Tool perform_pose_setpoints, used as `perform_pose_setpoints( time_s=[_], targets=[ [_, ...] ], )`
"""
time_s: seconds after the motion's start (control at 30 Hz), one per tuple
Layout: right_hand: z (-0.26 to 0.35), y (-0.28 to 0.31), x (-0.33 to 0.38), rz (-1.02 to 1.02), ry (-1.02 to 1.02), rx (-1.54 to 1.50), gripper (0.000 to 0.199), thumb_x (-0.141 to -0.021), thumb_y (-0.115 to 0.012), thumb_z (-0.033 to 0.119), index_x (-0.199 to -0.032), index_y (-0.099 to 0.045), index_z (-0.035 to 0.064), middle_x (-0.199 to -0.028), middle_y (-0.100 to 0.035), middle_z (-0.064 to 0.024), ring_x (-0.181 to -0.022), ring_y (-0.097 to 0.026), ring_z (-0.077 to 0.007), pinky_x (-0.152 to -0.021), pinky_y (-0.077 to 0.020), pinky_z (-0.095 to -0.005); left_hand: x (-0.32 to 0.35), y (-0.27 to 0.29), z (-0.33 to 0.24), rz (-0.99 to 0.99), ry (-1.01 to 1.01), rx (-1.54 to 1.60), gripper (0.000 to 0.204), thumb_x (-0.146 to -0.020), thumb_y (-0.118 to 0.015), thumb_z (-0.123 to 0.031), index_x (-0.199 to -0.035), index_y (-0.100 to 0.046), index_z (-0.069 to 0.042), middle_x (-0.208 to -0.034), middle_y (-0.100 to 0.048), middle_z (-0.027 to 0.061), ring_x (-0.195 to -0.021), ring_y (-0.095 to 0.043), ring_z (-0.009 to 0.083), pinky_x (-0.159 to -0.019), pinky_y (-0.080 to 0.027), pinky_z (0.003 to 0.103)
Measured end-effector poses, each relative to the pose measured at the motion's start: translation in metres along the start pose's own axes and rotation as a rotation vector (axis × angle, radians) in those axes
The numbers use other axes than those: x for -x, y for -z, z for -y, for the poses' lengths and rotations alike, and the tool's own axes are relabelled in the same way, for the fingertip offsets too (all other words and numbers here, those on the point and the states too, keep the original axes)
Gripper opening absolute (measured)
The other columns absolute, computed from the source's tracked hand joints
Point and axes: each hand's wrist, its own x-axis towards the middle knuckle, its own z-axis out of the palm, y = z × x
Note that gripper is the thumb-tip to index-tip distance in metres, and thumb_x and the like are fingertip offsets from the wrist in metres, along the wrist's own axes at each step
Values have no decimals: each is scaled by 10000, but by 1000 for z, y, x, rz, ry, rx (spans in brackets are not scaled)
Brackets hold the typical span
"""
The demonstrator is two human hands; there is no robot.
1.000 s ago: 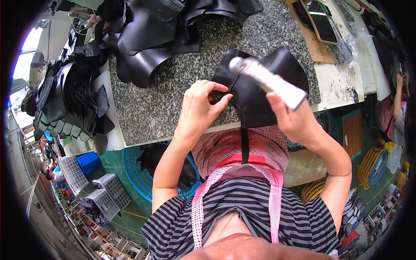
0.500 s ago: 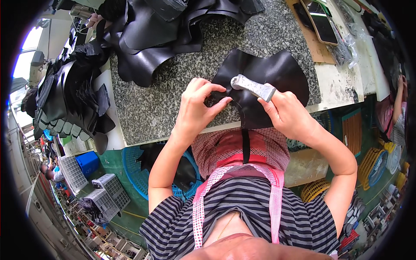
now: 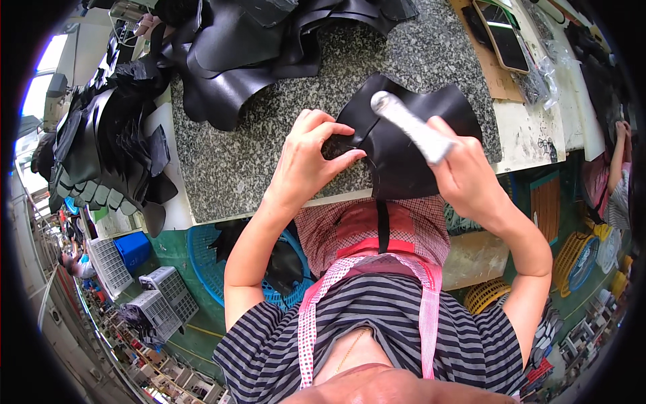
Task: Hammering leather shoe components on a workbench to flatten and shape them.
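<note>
Two bare hands work over one black, curved leather piece [image 3: 404, 145] lying at the near edge of a speckled grey granite worktop [image 3: 269, 135]. The left hand [image 3: 306, 161] pinches the piece's edge at about nine o'clock, thumb and fingertips closed on a fold or seam there. The right hand [image 3: 464, 175] is clenched round the handle of a pale, metal-headed hammer-like tool [image 3: 410, 128], whose head points up toward eleven o'clock, raised above the leather rather than resting on it, as far as I can tell.

Judging by how things lie, the job looks to be mid-way: a large heap of black cut leather pieces [image 3: 269, 47] sits at twelve o'clock on the stone, and a second stack of black pieces [image 3: 108, 155] is at nine o'clock, off the slab's left side. Which are finished I cannot tell.

Toward one o'clock a dark flat phone [image 3: 501, 34] lies on a brown cardboard sheet [image 3: 498, 81]. Below the bench, a blue plastic basket [image 3: 202, 262] sits on the green floor at seven o'clock, grey crates [image 3: 161, 296] beyond it. Another person's arm [image 3: 616, 161] shows at three o'clock.
</note>
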Motion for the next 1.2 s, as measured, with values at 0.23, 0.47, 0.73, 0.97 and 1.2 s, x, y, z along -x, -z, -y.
perform_pose_setpoints(
  time_s=[0.23, 0.47, 0.73, 0.97, 1.2],
  targets=[
    [3, -8, 4, 127, 13, 68, 189, -1036, -556, 171, -998, -475, 4, -705, -619, -241, -713, -646, -475, -599, -473, -529, -4, 1, 4, 29, -50, -6, 486, -645, -943, -240, -1020, -734, -11, -1002, -647, 109, -999, -609, 301, -889, -532, 397],
    [0, -17, 19, 117, -98, -33, 136, -1011, -542, 115, -1024, -475, -3, -712, -608, -266, -734, -642, -492, -615, -481, -544, -3, 0, 6, -6, -36, 32, 480, -646, -939, -254, -1016, -741, -21, -1004, -653, 108, -997, -611, 296, -884, -523, 403],
    [-15, -31, 29, 114, -99, -82, 161, -971, -569, 95, -1043, -461, 0, -736, -601, -281, -754, -623, -514, -631, -478, -576, 2, -6, 9, -83, -1, 107, 224, -761, -857, -64, -973, -793, -97, -838, -661, 70, -802, -623, 230, -692, -512, 356],
    [-21, -33, 29, 100, -64, -83, 164, -962, -570, 88, -1045, -462, -2, -751, -610, -286, -768, -627, -516, -641, -485, -575, 0, -7, 2, -114, 28, 76, 262, -750, -870, -65, -998, -787, -44, -867, -683, 104, -854, -650, 250, -774, -528, 342],
    [-16, -25, 26, 137, -82, -101, 152, -991, -563, 113, -1035, -470, 0, -741, -610, -279, -759, -631, -506, -629, -478, -561, -2, -4, 5, -58, -29, 32, 415, -679, -933, -177, -1043, -778, -52, -971, -652, 109, -959, -628, 266, -831, -534, 362]
  ],
)
